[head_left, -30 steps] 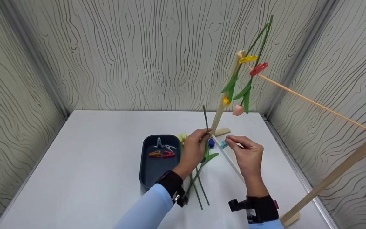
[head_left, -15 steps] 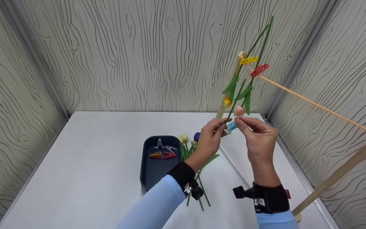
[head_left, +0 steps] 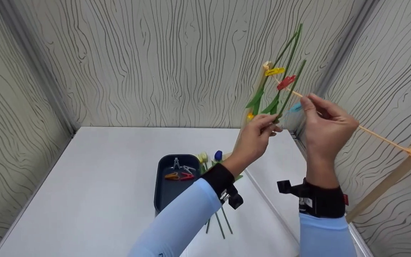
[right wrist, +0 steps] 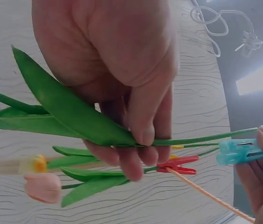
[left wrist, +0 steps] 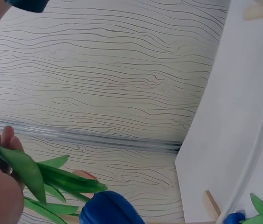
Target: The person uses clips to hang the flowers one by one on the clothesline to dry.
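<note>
My left hand (head_left: 253, 139) pinches an artificial blue tulip (left wrist: 109, 209) by its green stem (head_left: 293, 91), flower end down, stem tip up. In the head view that flower is hidden behind the hand and arm. Between thumb and fingers, my right hand (head_left: 328, 126) holds a light blue clothespin (right wrist: 238, 151) close to the stem and the orange string (head_left: 382, 136). On the string, a red clothespin (head_left: 286, 82) holds a pink tulip (right wrist: 43, 187) upside down. Beside it a yellow clothespin (head_left: 274, 71) holds an orange-yellow tulip (head_left: 250, 116), also upside down.
A dark tray (head_left: 170, 200) with several clothespins stands on the white table (head_left: 102, 185). More tulips lie right of it, one blue (head_left: 218, 155), others pale yellow (head_left: 203, 157). The string runs between a far wooden post and a near right wooden post (head_left: 384, 189).
Both hands have risen from near the table, moving right and up to the string. The tulip stem and the light blue clothespin have come along in them.
</note>
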Demonstrator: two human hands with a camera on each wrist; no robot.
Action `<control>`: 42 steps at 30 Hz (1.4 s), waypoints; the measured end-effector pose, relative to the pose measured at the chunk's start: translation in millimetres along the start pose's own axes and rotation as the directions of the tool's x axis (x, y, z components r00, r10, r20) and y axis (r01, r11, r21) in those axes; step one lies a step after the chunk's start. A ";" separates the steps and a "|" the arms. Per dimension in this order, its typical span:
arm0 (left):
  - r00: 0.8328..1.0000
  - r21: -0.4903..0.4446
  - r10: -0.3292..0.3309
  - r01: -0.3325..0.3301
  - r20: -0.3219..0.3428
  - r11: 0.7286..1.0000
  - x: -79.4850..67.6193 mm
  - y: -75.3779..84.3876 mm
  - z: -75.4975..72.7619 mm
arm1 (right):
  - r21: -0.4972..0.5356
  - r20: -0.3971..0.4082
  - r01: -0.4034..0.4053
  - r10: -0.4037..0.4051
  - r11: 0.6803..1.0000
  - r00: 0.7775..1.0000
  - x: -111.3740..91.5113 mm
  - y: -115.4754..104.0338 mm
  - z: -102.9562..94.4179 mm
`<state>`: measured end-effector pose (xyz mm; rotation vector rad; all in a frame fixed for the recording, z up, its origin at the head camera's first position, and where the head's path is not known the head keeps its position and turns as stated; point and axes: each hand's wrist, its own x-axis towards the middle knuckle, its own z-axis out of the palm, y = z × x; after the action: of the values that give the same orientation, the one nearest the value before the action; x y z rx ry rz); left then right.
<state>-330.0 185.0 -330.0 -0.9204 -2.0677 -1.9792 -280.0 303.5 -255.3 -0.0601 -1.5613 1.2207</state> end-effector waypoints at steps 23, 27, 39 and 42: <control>0.958 -0.093 -0.210 0.196 -0.195 0.976 54.4 26.9 27.1 | -0.224 0.032 -0.111 0.121 0.968 0.992 51.4 -17.6 16.7; 0.960 -0.087 -0.217 0.205 -0.178 0.975 54.2 29.0 29.6 | -0.238 0.061 -0.151 0.170 0.959 0.984 55.6 -19.7 16.5; 0.955 -0.119 -0.252 0.236 -0.155 0.965 53.6 31.6 32.4 | -0.405 0.183 -0.247 0.343 0.880 0.922 67.6 -20.7 17.6; 0.956 -0.121 -0.247 0.230 -0.158 0.966 53.9 32.2 33.2 | -0.439 0.222 -0.242 0.366 0.865 0.904 67.7 -21.7 16.7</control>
<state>-346.8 232.5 -280.0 -0.5108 -2.0814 -2.2116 -308.0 322.9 -190.7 -0.4271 -2.1197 1.1669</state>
